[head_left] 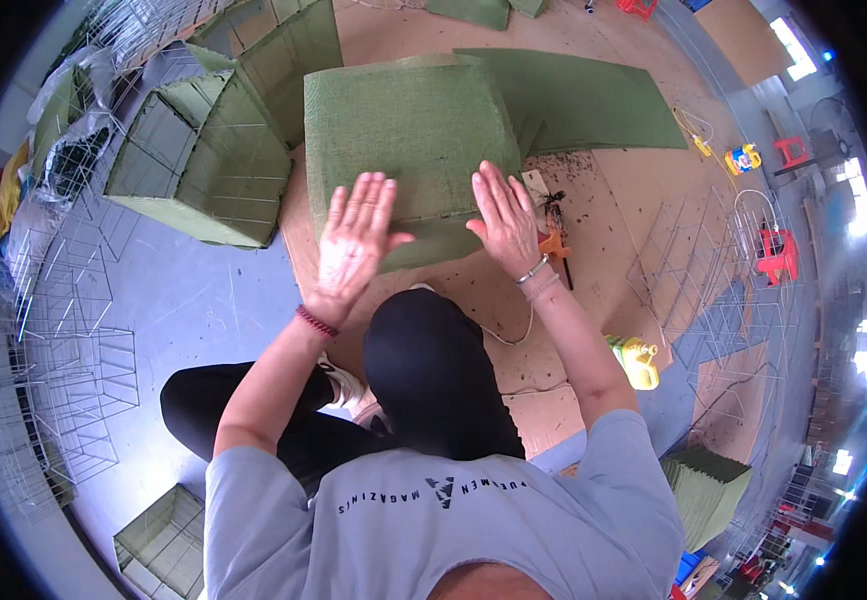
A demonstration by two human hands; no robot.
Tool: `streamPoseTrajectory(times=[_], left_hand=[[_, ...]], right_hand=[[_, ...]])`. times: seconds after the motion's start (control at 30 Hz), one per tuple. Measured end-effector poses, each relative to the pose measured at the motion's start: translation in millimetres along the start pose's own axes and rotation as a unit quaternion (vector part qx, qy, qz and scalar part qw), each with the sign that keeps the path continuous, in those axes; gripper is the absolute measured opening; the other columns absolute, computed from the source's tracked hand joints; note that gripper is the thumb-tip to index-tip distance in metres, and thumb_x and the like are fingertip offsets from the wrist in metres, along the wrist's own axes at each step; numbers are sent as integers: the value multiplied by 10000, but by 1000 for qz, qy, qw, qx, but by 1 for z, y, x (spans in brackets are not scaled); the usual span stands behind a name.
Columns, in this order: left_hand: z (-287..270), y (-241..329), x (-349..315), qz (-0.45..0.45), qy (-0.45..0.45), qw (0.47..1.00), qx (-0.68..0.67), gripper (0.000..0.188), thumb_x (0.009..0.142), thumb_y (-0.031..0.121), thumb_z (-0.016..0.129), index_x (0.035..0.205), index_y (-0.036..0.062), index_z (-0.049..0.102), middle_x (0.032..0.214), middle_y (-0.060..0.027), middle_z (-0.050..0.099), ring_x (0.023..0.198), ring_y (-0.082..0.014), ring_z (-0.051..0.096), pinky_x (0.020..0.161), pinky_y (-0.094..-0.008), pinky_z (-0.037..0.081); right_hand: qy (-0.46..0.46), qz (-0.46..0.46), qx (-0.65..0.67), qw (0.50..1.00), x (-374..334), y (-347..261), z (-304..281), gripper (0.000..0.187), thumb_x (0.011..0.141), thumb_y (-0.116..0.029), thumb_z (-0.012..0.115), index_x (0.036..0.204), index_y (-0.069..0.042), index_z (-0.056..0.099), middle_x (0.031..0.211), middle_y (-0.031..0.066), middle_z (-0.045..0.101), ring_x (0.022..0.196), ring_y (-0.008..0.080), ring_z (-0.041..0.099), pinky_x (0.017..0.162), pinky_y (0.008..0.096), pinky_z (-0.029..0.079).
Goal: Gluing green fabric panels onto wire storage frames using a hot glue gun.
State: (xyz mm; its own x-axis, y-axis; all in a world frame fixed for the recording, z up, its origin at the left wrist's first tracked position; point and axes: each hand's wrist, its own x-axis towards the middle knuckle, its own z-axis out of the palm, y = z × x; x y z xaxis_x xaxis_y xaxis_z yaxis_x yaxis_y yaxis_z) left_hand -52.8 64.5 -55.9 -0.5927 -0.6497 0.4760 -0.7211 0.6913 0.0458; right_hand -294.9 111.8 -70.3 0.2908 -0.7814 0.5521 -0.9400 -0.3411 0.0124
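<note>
A green woven covering with a straight front fold (404,130) lies in front of me, its top facing up. My left hand (354,235) is over its near left part, fingers stretched out and thumb apart. Over its near right edge is my right hand (504,222), flat with straight fingers. Neither hand holds anything; whether the palms press on the green surface or hover just above it I cannot tell. A flat green sheet (594,100) extends behind it to the right. Beside my right wrist lies an orange and black tool (554,246), partly hidden.
Wire frames covered in green material (199,160) stand at the left. Bare wire frames (84,350) are stacked along the left side, others (699,265) at the right. A yellow jug (636,362) stands by my right forearm. Brown board (614,220) with dark scraps covers the floor; red stools (778,256) are farther right.
</note>
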Motion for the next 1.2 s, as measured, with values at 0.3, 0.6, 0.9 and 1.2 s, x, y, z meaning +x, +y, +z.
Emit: streamPoseTrajectory(times=[0.3,0.6,0.9,1.2], left_hand=[[7,-27,-12,19,11,1000,6,587,806,346,608,1286,36,470,1333,-104,483,1301,-228,387,1078,-409,312],[-19,-65,-51,-68,25,986,-149,912,708,440,673,1410,17,272,1464,-139,293,1379,-292,224,1113,-470,189],[-13,-64,-21,67,-19,987,-145,599,795,241,624,1326,37,437,1400,-103,409,1319,-270,352,1085,-422,288],[-13,-65,-30,56,-14,994,-88,542,809,288,613,1278,45,490,1378,-80,439,1309,-240,369,1090,-416,290]], right_hand=[[19,-82,1,996,31,-27,17,551,823,-336,575,1280,-43,484,1285,97,529,1232,228,462,1006,385,369],[-77,-45,69,994,38,-52,4,761,835,-385,568,1424,-31,243,1489,150,231,1373,260,247,1122,434,202],[-24,-102,1,994,63,-85,37,542,844,-400,542,1242,-32,513,1334,89,477,1263,219,415,1003,376,373],[-7,-31,54,998,44,-55,12,759,838,-418,542,1408,0,264,1432,152,342,1326,260,333,1083,434,262]])
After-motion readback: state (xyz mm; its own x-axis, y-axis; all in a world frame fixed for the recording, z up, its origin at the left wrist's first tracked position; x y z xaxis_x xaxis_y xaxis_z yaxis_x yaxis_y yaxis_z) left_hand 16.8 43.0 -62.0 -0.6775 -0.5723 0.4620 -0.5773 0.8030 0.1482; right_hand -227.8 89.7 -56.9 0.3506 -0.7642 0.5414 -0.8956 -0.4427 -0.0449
